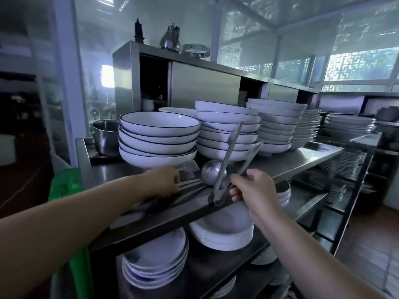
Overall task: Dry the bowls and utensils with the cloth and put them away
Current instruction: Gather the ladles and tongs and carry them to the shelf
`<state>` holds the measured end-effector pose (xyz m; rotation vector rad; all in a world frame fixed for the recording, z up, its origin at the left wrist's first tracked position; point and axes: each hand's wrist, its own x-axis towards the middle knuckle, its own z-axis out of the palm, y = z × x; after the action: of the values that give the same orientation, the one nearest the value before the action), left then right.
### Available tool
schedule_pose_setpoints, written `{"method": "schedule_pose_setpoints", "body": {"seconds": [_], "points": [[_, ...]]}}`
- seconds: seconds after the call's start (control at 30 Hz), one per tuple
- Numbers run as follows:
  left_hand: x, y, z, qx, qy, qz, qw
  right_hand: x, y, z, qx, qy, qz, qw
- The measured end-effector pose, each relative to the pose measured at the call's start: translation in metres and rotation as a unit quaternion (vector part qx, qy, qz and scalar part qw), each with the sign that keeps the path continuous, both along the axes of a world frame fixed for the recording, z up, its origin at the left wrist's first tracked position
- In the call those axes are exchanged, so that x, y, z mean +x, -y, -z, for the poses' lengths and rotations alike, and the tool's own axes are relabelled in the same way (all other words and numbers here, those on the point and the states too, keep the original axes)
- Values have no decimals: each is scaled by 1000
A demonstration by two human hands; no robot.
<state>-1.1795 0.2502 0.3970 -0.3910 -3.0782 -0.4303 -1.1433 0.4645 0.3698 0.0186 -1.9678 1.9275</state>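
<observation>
Steel worktop (313, 157) carried three stacks of white bowls (158, 139), dark-rimmed on the left. Right hand (254, 188) pinched metal tongs (232, 162) near the hinge end, arms spread apart and tilted up over a ladle (212, 170) lying on the worktop. Left hand (166, 180) rested fingers-down on flat utensils (190, 183) beside the ladle; can't tell if it gripped them. More plates (222, 229) on the shelf below. No readable labels or writing.
</observation>
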Motion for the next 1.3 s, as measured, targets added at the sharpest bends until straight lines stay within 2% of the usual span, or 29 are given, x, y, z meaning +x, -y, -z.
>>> {"method": "schedule_pose_setpoints", "body": {"seconds": [0.07, 0.13, 0.2, 0.27, 0.3, 0.47, 0.6, 0.8, 1.0, 1.2, 1.3], "points": [[1, 1, -4, -91, -59, 10, 994, -2, 2, -1, -11, 3, 0, 1000], [2, -1, -9, -97, -121, 15, 988, -3, 5, -2, -19, 5, -1, 1000], [8, -10, -17, -3, -175, 31, 984, -3, 10, -4, -29, -1, -2, 1000], [16, -23, -25, 97, -192, 68, 974, -1, 17, -6, -34, -10, 2, 999], [21, -29, -28, 113, -196, 85, 970, 0, 22, -6, -41, -14, 3, 999], [29, -36, -26, -1, -275, 110, 955, 5, 34, -9, -33, -7, -30, 999], [24, -18, -26, -31, -242, 75, 967, 13, 26, -9, 49, 2, -72, 996], [22, 9, -13, -67, -169, 96, 979, 23, 2, 0, 56, -7, 6, 998], [26, 20, -8, -81, -121, 113, 983, 32, 3, 10, 74, -5, 34, 997], [30, 26, -9, -120, -105, 104, 982, 44, 12, 12, 165, -4, 69, 984], [43, 31, -14, -151, -168, 81, 971, 58, 19, 13, 226, -3, 88, 970]]}}
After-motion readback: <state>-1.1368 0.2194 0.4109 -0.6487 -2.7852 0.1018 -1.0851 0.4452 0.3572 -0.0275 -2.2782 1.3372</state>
